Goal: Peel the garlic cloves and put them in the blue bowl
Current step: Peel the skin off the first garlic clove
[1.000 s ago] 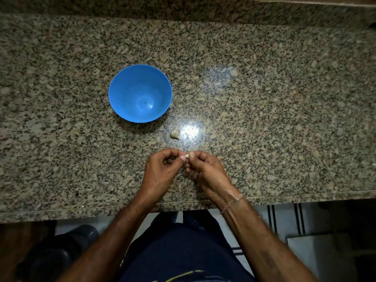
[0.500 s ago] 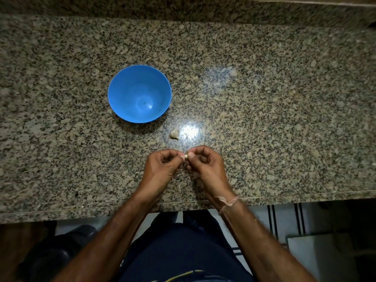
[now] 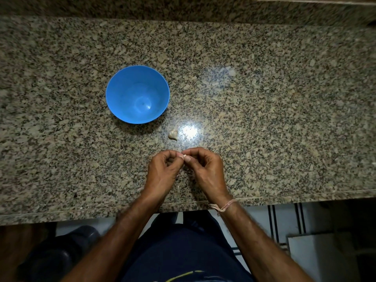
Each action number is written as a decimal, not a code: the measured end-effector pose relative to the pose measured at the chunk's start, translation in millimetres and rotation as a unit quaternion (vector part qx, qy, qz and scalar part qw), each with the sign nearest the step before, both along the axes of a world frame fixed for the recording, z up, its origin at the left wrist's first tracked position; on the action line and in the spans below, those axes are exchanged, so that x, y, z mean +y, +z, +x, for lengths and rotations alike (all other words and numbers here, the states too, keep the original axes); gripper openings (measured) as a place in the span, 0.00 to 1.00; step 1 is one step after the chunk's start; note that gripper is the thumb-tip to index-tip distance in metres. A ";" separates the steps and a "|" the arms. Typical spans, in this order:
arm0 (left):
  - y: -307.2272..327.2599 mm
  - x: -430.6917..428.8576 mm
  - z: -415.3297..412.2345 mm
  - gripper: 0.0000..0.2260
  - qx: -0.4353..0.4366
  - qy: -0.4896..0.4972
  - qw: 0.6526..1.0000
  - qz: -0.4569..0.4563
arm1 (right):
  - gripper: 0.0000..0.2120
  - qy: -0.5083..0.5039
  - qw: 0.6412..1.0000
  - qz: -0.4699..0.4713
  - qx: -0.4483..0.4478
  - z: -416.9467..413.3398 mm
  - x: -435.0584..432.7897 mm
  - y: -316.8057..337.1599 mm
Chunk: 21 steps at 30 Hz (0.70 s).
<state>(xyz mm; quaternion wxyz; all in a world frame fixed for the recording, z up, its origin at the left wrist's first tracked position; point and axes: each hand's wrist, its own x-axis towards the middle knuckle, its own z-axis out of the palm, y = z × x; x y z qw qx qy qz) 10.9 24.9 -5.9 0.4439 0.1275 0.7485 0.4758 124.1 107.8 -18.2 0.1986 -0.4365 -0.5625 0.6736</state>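
A small garlic clove (image 3: 184, 156) is pinched between the fingertips of my left hand (image 3: 162, 171) and my right hand (image 3: 205, 169), just above the granite counter; only a pale sliver of it shows. Both hands have curled fingers meeting at the clove. A second garlic clove (image 3: 173, 135), with its skin on, lies on the counter a little beyond my hands. The blue bowl (image 3: 118, 86) stands further back and to the left, with nothing inside it.
The speckled granite counter (image 3: 284, 119) stretches wide to both sides, with a raised back ledge. Its front edge runs just under my wrists. Below it are a tiled floor and a dark object at lower left.
My hands stayed in place over the counter, with the right hand's fingers shifting slightly on the clove. The bowl and the loose clove have not moved.
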 end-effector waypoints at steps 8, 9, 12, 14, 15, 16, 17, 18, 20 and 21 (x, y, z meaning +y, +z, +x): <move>-6.7 3.6 3.6 0.05 0.030 -0.005 1.000 -0.006 | 0.07 -0.010 0.999 -0.033 0.016 3.3 -0.7 -7.4; -7.7 3.7 3.3 0.05 0.035 -0.008 0.999 -0.010 | 0.08 0.000 1.000 -0.021 0.019 3.9 -0.4 -6.3; -10.5 3.3 2.7 0.06 0.017 -0.011 1.000 -0.014 | 0.07 0.022 0.999 0.030 0.002 4.9 2.1 -5.2; -12.0 2.5 2.3 0.07 -0.001 -0.011 1.000 -0.014 | 0.05 0.022 0.999 0.041 -0.010 4.5 4.5 -7.2; -11.6 2.5 2.6 0.08 -0.009 -0.009 1.000 -0.013 | 0.05 0.019 0.999 0.039 -0.013 3.8 5.0 -7.7; -10.7 2.9 3.3 0.09 -0.018 -0.006 1.000 -0.014 | 0.04 0.013 0.999 0.034 -0.015 3.1 4.9 -8.2; -10.0 3.6 4.0 0.10 -0.022 -0.005 1.000 -0.018 | 0.05 0.003 1.000 0.018 -0.015 2.3 4.8 -8.8; -9.8 4.1 4.6 0.10 -0.019 -0.007 1.000 -0.024 | 0.05 -0.015 1.000 -0.012 -0.011 1.4 5.0 -8.9; -11.2 3.9 5.5 0.09 0.005 -0.009 0.999 -0.042 | 0.06 -0.050 0.995 -0.090 0.007 0.7 6.4 -9.3; -12.6 3.3 5.1 0.09 0.023 -0.009 0.998 -0.050 | 0.06 -0.063 0.991 -0.119 0.015 1.3 7.7 -9.8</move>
